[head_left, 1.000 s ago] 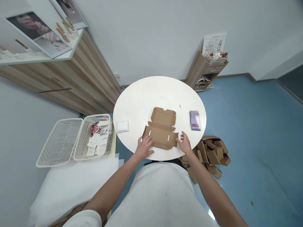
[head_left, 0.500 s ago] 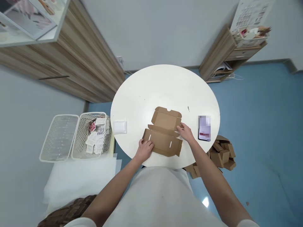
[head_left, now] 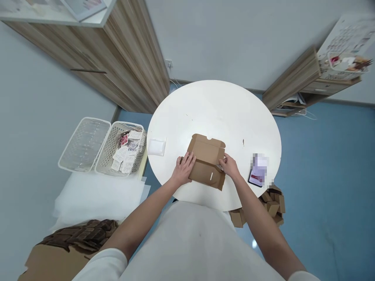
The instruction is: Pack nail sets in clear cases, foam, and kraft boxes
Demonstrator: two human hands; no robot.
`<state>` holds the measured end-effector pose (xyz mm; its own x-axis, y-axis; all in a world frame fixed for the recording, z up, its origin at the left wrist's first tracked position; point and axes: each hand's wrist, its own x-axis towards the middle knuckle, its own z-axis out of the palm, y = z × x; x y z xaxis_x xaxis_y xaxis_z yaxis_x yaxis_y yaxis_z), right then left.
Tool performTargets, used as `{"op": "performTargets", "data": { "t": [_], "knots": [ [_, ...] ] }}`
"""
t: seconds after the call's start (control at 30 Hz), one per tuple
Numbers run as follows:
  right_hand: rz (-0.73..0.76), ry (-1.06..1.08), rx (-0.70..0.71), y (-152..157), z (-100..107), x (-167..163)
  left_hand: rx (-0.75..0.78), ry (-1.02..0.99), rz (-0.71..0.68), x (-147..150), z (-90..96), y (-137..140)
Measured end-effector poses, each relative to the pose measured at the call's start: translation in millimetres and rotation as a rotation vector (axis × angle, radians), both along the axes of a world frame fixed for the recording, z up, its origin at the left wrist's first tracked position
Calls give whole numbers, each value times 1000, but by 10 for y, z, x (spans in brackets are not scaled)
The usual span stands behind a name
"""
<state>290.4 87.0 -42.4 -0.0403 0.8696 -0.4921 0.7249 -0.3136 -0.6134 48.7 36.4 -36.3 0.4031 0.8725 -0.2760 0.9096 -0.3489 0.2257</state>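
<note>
A partly folded brown cardboard box lies on the round white table in front of me. Its back panel with side flaps is spread flat, and a white slot shows in the front panel. My left hand rests over the box's left side, fingers stretched out and somewhat apart, covering that side's slot. At the right edge, near the middle fold, my right hand pinches the cardboard between thumb and fingers. Part of the fold there is hidden by the fingers.
A phone lies at the table's right, a small white packet at its left. Left of the table stand a white basket of packets and white sheets. Folded cartons sit below right; flat cardboard lies lower left.
My left hand has moved up and slightly right over the box's left side, covering the left slot. The middle strip has folded toward the front panel. The view has shifted.
</note>
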Motion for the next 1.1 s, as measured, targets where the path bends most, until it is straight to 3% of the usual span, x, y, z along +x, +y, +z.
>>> {"op": "performTargets", "data": {
  "t": [0.2,0.33,0.4,0.47,0.57,0.63,0.7,0.8,0.97,1.1],
  "knots": [
    [21,-102,-22,-369,148,-111,90,-32,-46,-9,31,-116],
    [-39,-397,239,-769,207,-278,147,-54,-107,-12,25,-261],
    [129,-424,293,-968,179,-377,155,-43,-137,-15,24,-331],
    [395,-399,235,-1125,117,-463,153,-37,-155,-26,23,-396],
    [518,-460,141,-1251,6,-541,167,-41,-149,-93,2,-495],
    [505,-493,127,-1275,-47,-556,182,-38,-74,-198,-42,-567],
    [492,-497,130,-1277,-74,-555,155,-36,88,-356,-113,-642],
    [475,-481,108,-1276,-84,-557,1,-78,317,-631,-250,-739],
    [442,-429,67,-1305,-83,-631,-25,-239,329,-812,-394,-773],
    [467,-414,59,-1356,-79,-732,-63,-274,485,-693,-377,-701]
  ]
}}
